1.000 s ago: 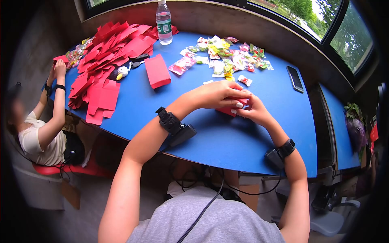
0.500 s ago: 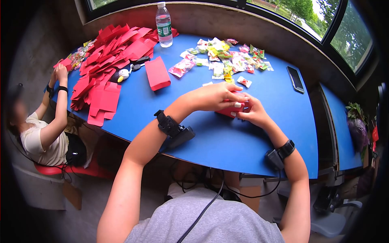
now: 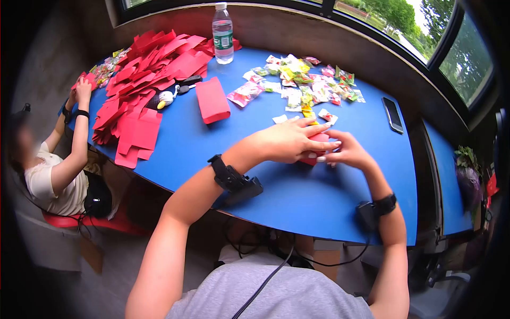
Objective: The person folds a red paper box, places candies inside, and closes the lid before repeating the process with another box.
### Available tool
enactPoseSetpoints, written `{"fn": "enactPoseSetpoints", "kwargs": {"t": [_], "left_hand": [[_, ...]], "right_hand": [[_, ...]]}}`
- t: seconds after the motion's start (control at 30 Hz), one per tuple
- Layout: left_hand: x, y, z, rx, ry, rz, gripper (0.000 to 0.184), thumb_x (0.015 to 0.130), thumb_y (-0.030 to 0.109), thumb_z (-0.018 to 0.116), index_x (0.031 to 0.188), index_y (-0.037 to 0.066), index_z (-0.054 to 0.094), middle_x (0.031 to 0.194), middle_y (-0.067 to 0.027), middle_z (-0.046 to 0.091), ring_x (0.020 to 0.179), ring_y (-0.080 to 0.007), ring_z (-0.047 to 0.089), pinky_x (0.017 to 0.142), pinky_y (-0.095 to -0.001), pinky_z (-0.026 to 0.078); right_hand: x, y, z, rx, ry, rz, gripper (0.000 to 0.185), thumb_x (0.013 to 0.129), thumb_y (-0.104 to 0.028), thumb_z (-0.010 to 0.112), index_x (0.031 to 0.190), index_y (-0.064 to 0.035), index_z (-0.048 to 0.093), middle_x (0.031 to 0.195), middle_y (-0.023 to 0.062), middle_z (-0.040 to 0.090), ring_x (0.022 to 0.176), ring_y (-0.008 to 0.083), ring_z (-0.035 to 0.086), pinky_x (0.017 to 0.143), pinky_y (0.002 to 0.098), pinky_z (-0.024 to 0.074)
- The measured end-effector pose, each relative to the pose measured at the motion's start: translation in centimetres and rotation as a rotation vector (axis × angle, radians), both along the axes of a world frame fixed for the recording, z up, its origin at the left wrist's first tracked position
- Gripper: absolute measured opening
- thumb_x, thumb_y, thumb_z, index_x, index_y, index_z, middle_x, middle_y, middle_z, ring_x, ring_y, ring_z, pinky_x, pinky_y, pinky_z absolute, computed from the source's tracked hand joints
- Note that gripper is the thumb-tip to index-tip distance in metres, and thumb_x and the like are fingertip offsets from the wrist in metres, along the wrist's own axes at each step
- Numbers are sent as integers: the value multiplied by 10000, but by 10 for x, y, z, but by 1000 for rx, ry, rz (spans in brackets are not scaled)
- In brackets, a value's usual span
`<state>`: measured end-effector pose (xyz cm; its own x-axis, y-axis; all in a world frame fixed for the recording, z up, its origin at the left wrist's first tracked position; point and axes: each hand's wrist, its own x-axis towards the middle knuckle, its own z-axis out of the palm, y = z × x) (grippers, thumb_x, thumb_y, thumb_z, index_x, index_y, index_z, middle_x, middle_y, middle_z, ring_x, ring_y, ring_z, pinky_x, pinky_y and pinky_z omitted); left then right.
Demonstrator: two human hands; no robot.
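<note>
A small red box [image 3: 319, 137] is on the blue table in front of me, largely hidden beneath my hands. My left hand [image 3: 292, 141] lies across its top and left side, fingers curled over it. From the right, my right hand [image 3: 349, 151] holds the same box, thumb and fingers at its near right edge. Whether the box's flaps are closed is hidden by the fingers. Just beyond my hands is a spread of wrapped candies [image 3: 305, 80]. Left of them stands a finished-looking red box [image 3: 212, 100].
Folded red cartons [image 3: 154, 69] are heaped at the left, beside a duck-like trinket [image 3: 166, 98] with keys. A water bottle [image 3: 223, 37] stands behind. A phone [image 3: 392, 114] lies at the right edge of the blue table [image 3: 255, 207]. Another person [image 3: 64, 170] handles red card at the left.
The view has shifted slightly, so the table sits lower. My left hand has flattened further over the red box, and my right fingers have straightened somewhat along its side.
</note>
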<state>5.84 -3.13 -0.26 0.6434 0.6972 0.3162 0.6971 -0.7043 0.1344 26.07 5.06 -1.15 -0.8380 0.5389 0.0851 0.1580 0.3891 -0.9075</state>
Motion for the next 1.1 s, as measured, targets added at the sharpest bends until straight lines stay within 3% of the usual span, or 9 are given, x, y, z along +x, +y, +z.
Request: {"fn": "enactPoseSetpoints", "kwargs": {"t": [0.07, 0.1, 0.2, 0.33, 0.47, 0.57, 0.67, 0.8, 1.1], "left_hand": [[-3, -2, 0, -26, -36, 35, 564, 858, 256, 574, 1367, 349, 348, 1328, -179, 405, 1083, -336, 501, 870, -421, 438], [-3, -3, 2, -32, -29, 40, 564, 858, 256, 574, 1367, 349, 348, 1328, -179, 405, 1083, -336, 501, 870, -421, 438], [1, -3, 4, -79, -56, 42, 675, 803, 151, 627, 1382, 323, 326, 1233, -192, 455, 970, -324, 526, 841, -395, 458], [-1, -1, 3, -108, -85, 26, 680, 800, 152, 627, 1387, 313, 322, 1230, -199, 455, 969, -327, 526, 833, -396, 457], [-3, 2, -1, -102, -150, -3, 610, 824, 164, 605, 1371, 288, 365, 1113, -144, 500, 884, -294, 510, 813, -389, 448], [-2, 1, -1, -90, -158, -1, 621, 820, 153, 608, 1371, 298, 362, 1129, -144, 497, 902, -296, 510, 818, -389, 452], [-2, 1, -1, -109, -149, 13, 640, 810, 145, 616, 1370, 319, 359, 1143, -147, 493, 924, -299, 511, 822, -392, 460], [-1, 0, 0, -78, -136, 22, 679, 794, 147, 634, 1375, 340, 340, 1147, -161, 492, 957, -314, 516, 813, -403, 472], [-8, -3, 12, -104, -76, 146, 600, 790, 177, 631, 1341, 254, 405, 959, -155, 526, 866, -303, 553, 743, -376, 473]], "right_hand": [[-2, 38, 36, 265, -163, 89, 319, 676, -172, 787, 905, -5, 641, 811, 40, 618, 635, 57, 573, 523, 210, 462], [-11, 63, 40, 98, -98, 73, 255, 748, -227, 734, 856, -10, 653, 738, 33, 612, 583, 46, 565, 472, 204, 437], [-73, 133, 68, 271, -62, -89, 279, 868, -265, 595, 952, -2, 636, 674, 20, 609, 513, 81, 569, 452, 225, 459], [-159, 230, 28, 339, -118, -309, 314, 855, -164, 579, 1142, -37, 574, 918, 114, 656, 612, 163, 647, 545, 297, 558], [-191, 285, -3, 580, -354, -272, 273, 720, -196, 680, 948, -46, 673, 843, 108, 665, 701, 193, 651, 639, 331, 540], [-187, 285, -9, 405, -340, -290, 210, 673, -197, 696, 807, -36, 687, 752, 77, 658, 687, 175, 625, 651, 316, 511], [-178, 269, 7, 259, -300, -341, 155, 680, -170, 699, 751, -36, 671, 662, 36, 611, 510, 111, 510, 480, 262, 427], [-152, 246, 24, -10, 85, -362, 81, 771, -96, 657, 777, -41, 599, 592, -1, 516, 464, 71, 402, 405, 234, 298], [-58, 130, 46, -348, 373, -159, 91, 854, -148, 632, 877, -89, 566, 745, -10, 566, 605, 58, 510, 539, 172, 425]]}}
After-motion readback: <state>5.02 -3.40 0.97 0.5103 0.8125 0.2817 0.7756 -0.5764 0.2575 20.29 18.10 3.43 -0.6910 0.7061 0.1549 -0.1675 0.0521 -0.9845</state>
